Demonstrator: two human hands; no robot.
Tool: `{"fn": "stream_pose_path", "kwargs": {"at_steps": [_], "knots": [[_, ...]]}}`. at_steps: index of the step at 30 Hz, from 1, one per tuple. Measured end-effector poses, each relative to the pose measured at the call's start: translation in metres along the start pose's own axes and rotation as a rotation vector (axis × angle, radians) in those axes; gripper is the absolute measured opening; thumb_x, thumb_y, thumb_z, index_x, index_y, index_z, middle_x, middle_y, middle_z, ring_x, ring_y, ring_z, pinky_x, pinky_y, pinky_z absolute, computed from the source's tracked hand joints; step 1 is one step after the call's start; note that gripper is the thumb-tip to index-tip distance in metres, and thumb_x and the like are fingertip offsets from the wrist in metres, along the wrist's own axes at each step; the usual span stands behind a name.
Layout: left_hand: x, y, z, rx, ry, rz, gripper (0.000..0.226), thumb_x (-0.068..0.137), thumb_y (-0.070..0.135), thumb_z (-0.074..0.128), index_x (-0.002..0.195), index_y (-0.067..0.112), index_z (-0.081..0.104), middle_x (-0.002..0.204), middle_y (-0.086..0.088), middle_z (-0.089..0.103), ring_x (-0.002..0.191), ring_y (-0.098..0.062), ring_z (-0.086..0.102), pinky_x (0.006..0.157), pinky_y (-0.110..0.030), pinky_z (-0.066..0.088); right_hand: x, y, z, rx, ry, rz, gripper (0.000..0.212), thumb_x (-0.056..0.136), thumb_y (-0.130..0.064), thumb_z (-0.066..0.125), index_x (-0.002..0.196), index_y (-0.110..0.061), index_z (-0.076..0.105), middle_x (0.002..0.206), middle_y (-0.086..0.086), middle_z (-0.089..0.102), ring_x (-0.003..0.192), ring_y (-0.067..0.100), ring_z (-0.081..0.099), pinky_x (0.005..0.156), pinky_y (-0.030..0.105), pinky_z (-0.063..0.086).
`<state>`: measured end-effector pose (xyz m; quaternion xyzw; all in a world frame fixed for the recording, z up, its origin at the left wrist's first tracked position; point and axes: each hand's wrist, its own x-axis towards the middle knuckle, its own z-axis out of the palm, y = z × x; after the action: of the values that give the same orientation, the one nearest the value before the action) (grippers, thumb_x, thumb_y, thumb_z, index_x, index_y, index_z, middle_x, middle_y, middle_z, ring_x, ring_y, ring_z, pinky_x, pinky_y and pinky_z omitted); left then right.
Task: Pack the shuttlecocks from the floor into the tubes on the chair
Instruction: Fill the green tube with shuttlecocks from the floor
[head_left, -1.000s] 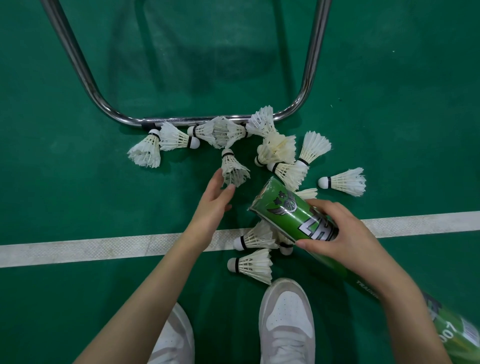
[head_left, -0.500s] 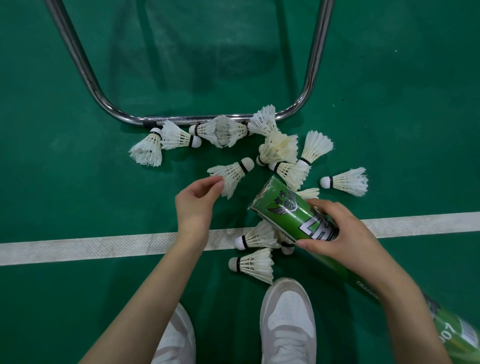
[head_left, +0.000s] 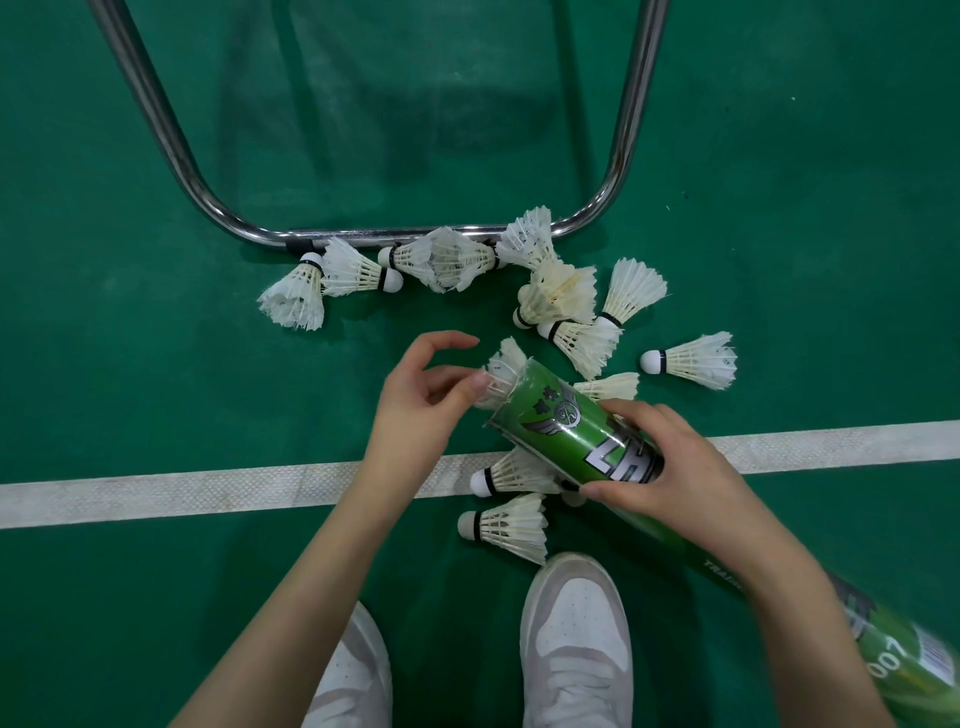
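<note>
My right hand (head_left: 670, 467) grips a green shuttlecock tube (head_left: 561, 421) that slants from lower right up to its open mouth at centre. My left hand (head_left: 415, 405) pinches the feathers of a white shuttlecock (head_left: 501, 364) that sits partly inside that mouth, cork end hidden in the tube. Several more white shuttlecocks lie loose on the green floor: a row along the chair's metal bar (head_left: 447, 260), a cluster to the right (head_left: 576, 306), a single one further right (head_left: 691, 361), and two under the tube (head_left: 506, 525).
A chrome tubular chair base (head_left: 156, 119) curves across the upper floor, its cross bar touching the shuttlecock row. A white court line (head_left: 156, 493) runs across. My two white shoes (head_left: 576, 639) stand at the bottom edge.
My left hand picked a shuttlecock up from the floor, turned it and carried it right to the tube's mouth, where it now sits partly inside. The right hand and tube stayed put.
</note>
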<state>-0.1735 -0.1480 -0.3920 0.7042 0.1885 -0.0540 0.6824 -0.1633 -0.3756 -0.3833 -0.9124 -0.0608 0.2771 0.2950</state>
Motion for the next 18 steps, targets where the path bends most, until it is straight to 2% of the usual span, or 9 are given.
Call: {"fn": "stream_pose_path", "kwargs": {"at_steps": [5, 7, 10, 14, 18], "knots": [[-0.004, -0.006, 0.005, -0.01, -0.093, 0.002, 0.018, 0.095, 0.013, 0.051, 0.106, 0.026, 0.055, 0.08, -0.004, 0.073, 0.078, -0.009, 0.065, 0.075, -0.016, 0.048, 0.0, 0.001, 0.002, 0.005, 0.0, -0.005, 0.074, 0.058, -0.052, 0.077, 0.123, -0.045, 0.042, 0.105, -0.018, 0.046, 0.097, 0.005, 0.049, 0.082, 0.031, 0.045], [-0.006, -0.007, 0.006, -0.039, -0.115, -0.004, 0.017, 0.096, 0.014, 0.048, 0.107, 0.025, 0.055, 0.078, -0.001, 0.072, 0.077, -0.007, 0.066, 0.074, -0.014, 0.047, 0.0, 0.0, 0.002, 0.001, -0.004, -0.007, 0.075, 0.058, -0.052, 0.077, 0.123, -0.045, 0.041, 0.106, -0.018, 0.046, 0.097, 0.005, 0.049, 0.083, 0.031, 0.045], [-0.008, -0.009, 0.008, -0.052, -0.152, -0.013, 0.017, 0.092, 0.019, 0.055, 0.107, 0.025, 0.055, 0.079, -0.003, 0.072, 0.08, -0.008, 0.065, 0.077, -0.018, 0.049, 0.001, 0.0, 0.003, 0.002, -0.005, -0.008, 0.074, 0.058, -0.052, 0.077, 0.122, -0.045, 0.042, 0.106, -0.017, 0.046, 0.097, 0.006, 0.05, 0.084, 0.033, 0.046], [-0.011, -0.013, 0.014, -0.002, -0.218, -0.006, 0.032, 0.085, 0.017, 0.068, 0.105, 0.036, 0.052, 0.079, -0.002, 0.072, 0.08, -0.014, 0.066, 0.08, -0.03, 0.052, 0.002, 0.0, 0.004, 0.009, -0.011, -0.027, 0.074, 0.055, -0.053, 0.078, 0.12, -0.047, 0.042, 0.102, -0.025, 0.044, 0.098, 0.004, 0.05, 0.086, 0.035, 0.047], [-0.015, -0.012, 0.017, 0.018, -0.234, -0.026, 0.051, 0.078, 0.009, 0.074, 0.113, 0.036, 0.048, 0.082, 0.004, 0.074, 0.079, -0.008, 0.068, 0.077, -0.022, 0.053, 0.002, 0.0, 0.006, 0.006, -0.017, -0.048, 0.076, 0.053, -0.056, 0.077, 0.121, -0.047, 0.043, 0.1, -0.031, 0.041, 0.098, 0.003, 0.05, 0.087, 0.037, 0.047]]}}
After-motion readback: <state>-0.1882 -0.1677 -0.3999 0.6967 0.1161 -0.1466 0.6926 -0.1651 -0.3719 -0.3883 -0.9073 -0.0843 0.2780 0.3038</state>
